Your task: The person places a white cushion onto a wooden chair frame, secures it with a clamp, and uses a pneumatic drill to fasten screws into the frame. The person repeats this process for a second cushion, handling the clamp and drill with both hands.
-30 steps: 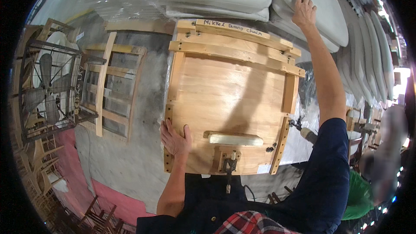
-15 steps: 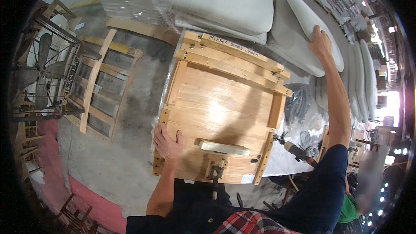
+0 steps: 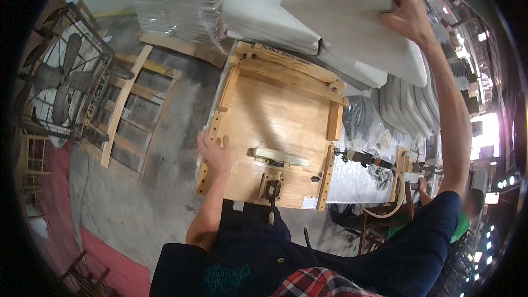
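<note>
My right hand (image 3: 410,17) grips the far right edge of a pale grey padded chair seat (image 3: 352,25), which is raised and tilted above other seats. My left hand (image 3: 215,155) rests on the left edge of a wooden jig (image 3: 275,118), its fingers apart and holding nothing. Wooden rails frame the jig's board, and handwriting marks the far rail. On its near part are a padded wooden bar (image 3: 280,157) and a toggle clamp (image 3: 272,190). A power driver (image 3: 366,158) with a hose lies to the right of the jig.
Stacked pale seats (image 3: 264,11) lie behind the jig, with more seats (image 3: 404,107) standing at the right. A pallet (image 3: 143,96) and a large fan (image 3: 63,80) are at the left. Another person in a green top (image 3: 461,228) is at the lower right.
My right hand has lifted the seat from the pile and swung it leftward over the stack. My left hand stays on the jig's left edge. The view has shifted a little.
</note>
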{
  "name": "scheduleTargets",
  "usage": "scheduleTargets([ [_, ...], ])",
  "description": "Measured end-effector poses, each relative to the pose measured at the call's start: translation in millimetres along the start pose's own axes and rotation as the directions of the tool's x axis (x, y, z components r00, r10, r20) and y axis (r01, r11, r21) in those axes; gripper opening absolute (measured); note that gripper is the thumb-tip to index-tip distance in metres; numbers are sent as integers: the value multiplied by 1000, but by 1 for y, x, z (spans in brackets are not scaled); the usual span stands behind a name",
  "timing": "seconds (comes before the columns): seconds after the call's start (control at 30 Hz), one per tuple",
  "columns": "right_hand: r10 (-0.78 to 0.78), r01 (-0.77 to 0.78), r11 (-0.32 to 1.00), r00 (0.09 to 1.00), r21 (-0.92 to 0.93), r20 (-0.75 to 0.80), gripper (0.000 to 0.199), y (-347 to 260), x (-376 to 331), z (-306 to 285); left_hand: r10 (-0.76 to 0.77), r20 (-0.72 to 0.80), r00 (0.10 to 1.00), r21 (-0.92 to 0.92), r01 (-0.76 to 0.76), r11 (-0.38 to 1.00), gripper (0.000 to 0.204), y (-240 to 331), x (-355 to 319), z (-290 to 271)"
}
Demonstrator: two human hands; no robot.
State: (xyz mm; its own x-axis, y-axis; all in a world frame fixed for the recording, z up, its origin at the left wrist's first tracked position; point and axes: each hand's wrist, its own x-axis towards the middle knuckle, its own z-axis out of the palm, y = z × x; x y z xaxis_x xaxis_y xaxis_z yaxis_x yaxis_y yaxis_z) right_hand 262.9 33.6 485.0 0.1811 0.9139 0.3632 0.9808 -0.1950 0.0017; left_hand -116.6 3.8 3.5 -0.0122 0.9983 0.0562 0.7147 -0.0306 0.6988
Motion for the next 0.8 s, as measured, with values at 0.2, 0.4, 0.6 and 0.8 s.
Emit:
scheduleTargets([
  [0.2,172,-212,946,970,246,172,45,-42,-34,-81,229,819,527,-559,823,103,96,122,-22,13],
  [0.4,-49,0,802,997,598,67,51,-140,-111,-84,28,836,548,-465,735,-494,124,156,-12,-10],
  [0.6,18,-37,910,999,414,49,50,-93,-151,-147,37,657,753,-724,643,-248,126,170,27,-85],
  [0.8,645,-118,275,758,954,-93,59,-25,-301,-74,169,359,918,-932,362,8,92,132,93,-150],
])
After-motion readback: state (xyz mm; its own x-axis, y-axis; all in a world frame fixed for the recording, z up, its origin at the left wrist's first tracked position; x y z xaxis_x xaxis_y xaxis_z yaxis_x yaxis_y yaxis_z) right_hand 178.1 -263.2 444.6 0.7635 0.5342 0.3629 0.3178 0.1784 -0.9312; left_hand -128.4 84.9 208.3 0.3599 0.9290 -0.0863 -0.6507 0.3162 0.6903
